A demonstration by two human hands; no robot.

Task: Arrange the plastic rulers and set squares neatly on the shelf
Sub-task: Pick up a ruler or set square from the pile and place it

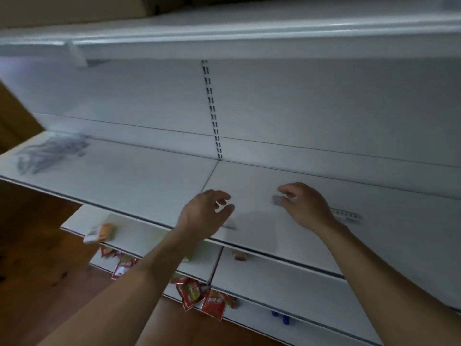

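Your right fingers (290, 198) are curled in, and with the thumb they pinch the small grey, blurred end of a clear ruler (346, 216). Its thin, flat strip with printed marks shows again past the wrist of your right hand (309, 208), lying low over the shelf.

Your left fingers (222, 196) curl loosely, with a gap to the thumb. A faint, translucent, straight-edged patch (249, 228) lies beside that thumb; it is too blurred to tell whether your left hand (202, 216) holds it.

Both hands hover over the right panel of the smooth white metal shelf (149, 176), near its front edge. At the far left end of the same shelf sits a loose heap of clear plastic pieces (52, 153), smeared grey by blur.

Behind, a slotted upright (212, 103) splits the flat white back panel. On the lower shelves lie crinkled red packets (214, 303) and an orange box (104, 232), above a wood-grain floor (37, 270).
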